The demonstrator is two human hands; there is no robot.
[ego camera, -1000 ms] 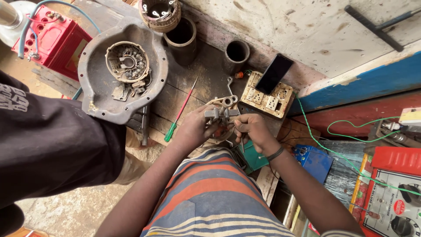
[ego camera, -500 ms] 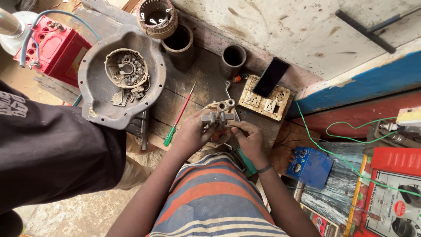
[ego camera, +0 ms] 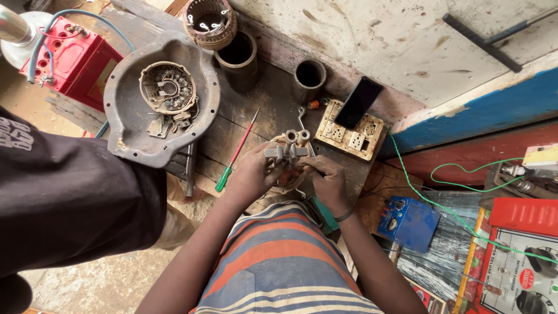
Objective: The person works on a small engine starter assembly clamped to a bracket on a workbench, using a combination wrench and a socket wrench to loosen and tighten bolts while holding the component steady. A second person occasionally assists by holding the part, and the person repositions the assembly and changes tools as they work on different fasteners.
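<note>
Both hands meet over the near edge of the dark, worn wooden bench (ego camera: 261, 110). The left hand (ego camera: 251, 173) and right hand (ego camera: 326, 180) close their fingers around a small grey metal part with 2 round posts (ego camera: 290, 148); its posts point away from the person. A green-handled screwdriver with a red shaft (ego camera: 235, 154) lies just left, slanting toward the wall. A beige socket board with a black phone leaning on it (ego camera: 349, 134) sits just right. A sleeve of another person's black shirt (ego camera: 70, 203) crowds the left.
</note>
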